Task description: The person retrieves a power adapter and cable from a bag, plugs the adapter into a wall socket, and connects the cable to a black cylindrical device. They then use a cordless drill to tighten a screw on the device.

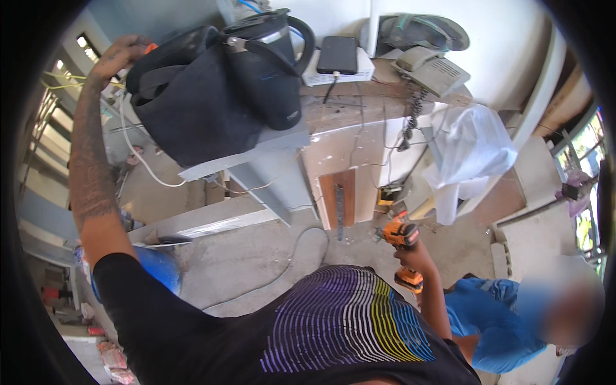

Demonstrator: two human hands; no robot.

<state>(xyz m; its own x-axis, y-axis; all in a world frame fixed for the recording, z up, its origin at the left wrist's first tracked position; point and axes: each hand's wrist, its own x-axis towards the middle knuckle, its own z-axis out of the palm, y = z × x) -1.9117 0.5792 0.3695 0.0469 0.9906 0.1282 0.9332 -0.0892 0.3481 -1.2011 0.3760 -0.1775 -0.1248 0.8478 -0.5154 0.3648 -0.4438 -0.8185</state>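
My left hand [122, 56] reaches out at the upper left, beside a dark cloth bag [192, 106]. Its fingers are curled near a small orange piece [151, 48], which they mostly hide. Low on the right, my right hand [416, 256] is wrapped round the grip of an orange and black cordless drill [401, 232]. The drill is held above the floor, its battery below my fist. A large black lidded mug with a handle [273, 83] stands against the bag on the ledge.
A phone [338, 56] lies on a white box [362, 70], near a corded telephone [436, 67] and slippers [423, 32]. White plastic sheeting [471, 144] hangs at the right. A person in blue [494, 321] is close on my right. A cable [292, 260] crosses the concrete floor.
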